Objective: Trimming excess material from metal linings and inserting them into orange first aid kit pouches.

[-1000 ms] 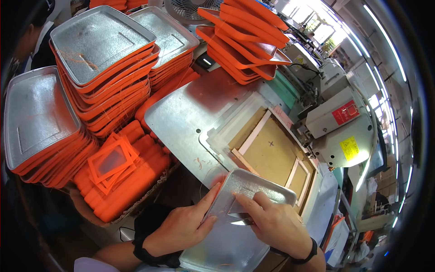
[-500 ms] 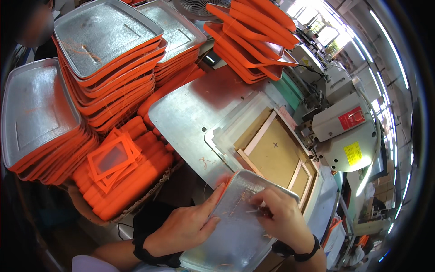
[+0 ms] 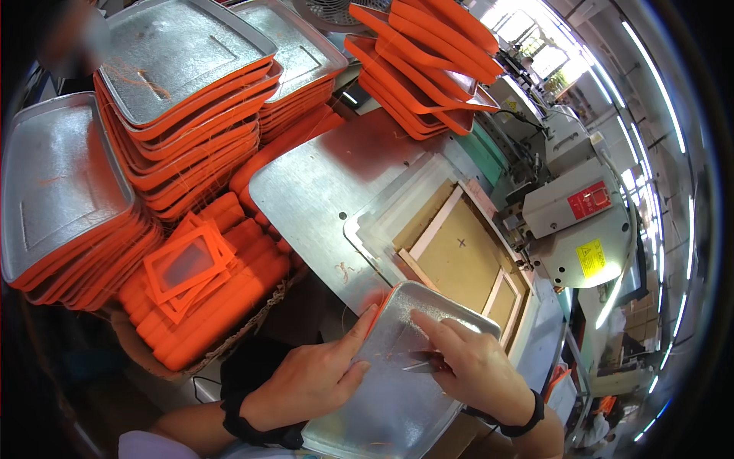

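A silver-faced panel [image 3: 375,413] with rounded corners and a raised rim lies tilted before me, a little orange showing at its left edge. My left hand [image 3: 310,382] grips that edge, thumb on the silver face and forefinger stretched along the rim. Over the panel's upper right part, my right hand [image 3: 478,363] holds small metal thread snips [image 3: 417,366], mostly hidden in the palm, blades pointing left. The right forefinger reaches out and touches the silver face near the top. Loose orange threads lie on the panel near the blades.
Stacks of silver-and-orange panels [image 3: 183,61] stand at the left and back. A carton [image 3: 222,356] holds orange rolls with flat orange frames [image 3: 183,264] on top. Ahead is a metal work plate [image 3: 306,199] with a framed template [image 3: 459,245], beside a sewing machine head [image 3: 581,222].
My right forefinger has stretched out onto the panel's face, and the snips' blades show more, a little lower and to the left. My left hand keeps its grip.
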Demonstrator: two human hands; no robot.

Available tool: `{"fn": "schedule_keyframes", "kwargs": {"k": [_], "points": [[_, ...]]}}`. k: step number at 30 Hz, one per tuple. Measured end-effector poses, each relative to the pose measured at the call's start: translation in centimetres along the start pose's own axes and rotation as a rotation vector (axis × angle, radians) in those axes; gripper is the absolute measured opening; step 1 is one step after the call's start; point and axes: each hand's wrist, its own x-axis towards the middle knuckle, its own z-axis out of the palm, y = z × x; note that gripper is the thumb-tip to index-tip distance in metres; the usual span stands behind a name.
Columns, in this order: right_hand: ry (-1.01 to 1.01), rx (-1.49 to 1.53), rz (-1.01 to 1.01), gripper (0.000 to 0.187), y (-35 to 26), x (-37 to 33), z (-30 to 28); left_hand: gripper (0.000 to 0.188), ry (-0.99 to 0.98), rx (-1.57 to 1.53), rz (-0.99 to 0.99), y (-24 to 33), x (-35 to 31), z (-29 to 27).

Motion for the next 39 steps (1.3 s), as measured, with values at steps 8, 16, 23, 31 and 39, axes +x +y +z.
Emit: {"fn": "schedule_keyframes", "kwargs": {"k": [8,16,23,31,39], "points": [[0.044,-0.019,-0.102,0.033,1.2,-0.3,0.8,0.075,-0.006,0.018,-0.001,0.2,0.1,-0.1],[-0.072,-0.14,-0.098,0.046,0.3,-0.2,-0.4,0.075,-0.031,0.022,-0.029,0.5,0.2,-0.3],[-0.054,-0.253,-0.061,0.05,-0.1,-0.5,0.0,0.076,-0.08,0.022,-0.077,1.2,0.3,-0.8],[-0.035,-0.196,-0.045,0.054,-0.2,0.1,0.1,0.075,-0.01,0.013,-0.03,0.2,0.0,-0.2],[-0.013,-0.143,-0.025,0.051,0.2,-0.4,0.4,0.075,-0.018,0.028,-0.037,0.3,0.0,-0.2]]}}
